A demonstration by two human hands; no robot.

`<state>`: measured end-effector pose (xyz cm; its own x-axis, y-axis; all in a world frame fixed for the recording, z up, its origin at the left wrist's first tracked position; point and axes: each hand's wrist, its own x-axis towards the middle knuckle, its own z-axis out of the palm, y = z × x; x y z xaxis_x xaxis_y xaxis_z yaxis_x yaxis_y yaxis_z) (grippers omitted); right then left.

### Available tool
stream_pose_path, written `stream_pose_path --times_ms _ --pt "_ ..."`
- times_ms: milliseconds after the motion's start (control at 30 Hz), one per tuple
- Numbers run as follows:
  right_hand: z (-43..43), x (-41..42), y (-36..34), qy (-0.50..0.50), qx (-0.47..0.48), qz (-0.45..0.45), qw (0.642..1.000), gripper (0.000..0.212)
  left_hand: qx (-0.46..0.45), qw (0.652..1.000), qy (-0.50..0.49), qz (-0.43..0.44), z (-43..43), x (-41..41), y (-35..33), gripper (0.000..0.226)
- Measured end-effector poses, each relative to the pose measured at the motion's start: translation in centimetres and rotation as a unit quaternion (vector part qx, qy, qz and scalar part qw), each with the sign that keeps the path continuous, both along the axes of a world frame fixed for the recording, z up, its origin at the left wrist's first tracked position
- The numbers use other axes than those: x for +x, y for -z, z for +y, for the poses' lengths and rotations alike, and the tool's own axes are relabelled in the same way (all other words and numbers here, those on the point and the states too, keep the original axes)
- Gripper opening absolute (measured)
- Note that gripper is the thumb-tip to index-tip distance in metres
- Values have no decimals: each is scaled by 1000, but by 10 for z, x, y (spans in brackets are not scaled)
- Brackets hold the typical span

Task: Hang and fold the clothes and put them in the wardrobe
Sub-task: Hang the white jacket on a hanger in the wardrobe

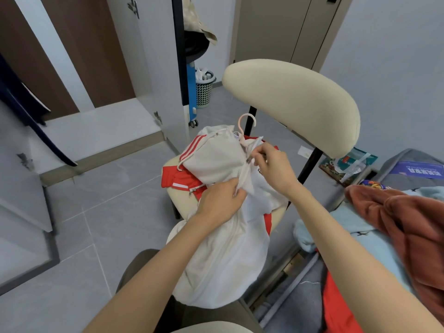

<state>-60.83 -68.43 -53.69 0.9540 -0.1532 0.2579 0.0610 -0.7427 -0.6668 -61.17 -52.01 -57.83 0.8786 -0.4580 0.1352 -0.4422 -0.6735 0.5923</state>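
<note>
Left hand [221, 203] grips the white jacket [225, 260] taut, seemingly so the right hand [274, 169] just beyond, pinching the zipper pull [249, 160], can draw it.

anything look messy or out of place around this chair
Two things. A red jacket with white stripes lies crumpled on the cream padded chair, half buried under the cream zip-up jacket. Behind the chair, a white paper scrap and a teal printed packet lie loose on the grey tiled floor.

Both bare forearms reach forward; left grip [222, 200] clutches the white jacket [216, 157], right grip [274, 169] pinches it higher up.
</note>
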Motion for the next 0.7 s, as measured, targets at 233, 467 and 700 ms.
stream_pose_path --times_ms 233,467,700 --pt "-17 42 -2 132 81 9 988 19 19 996 56 72 66 0 29 28" --pt "3 46 27 91 50 -1 995 23 150 977 30 149 79 6 55 38" --pt "7 48 23 151 174 -57 971 33 184 967 20 177 72 15 60 38"
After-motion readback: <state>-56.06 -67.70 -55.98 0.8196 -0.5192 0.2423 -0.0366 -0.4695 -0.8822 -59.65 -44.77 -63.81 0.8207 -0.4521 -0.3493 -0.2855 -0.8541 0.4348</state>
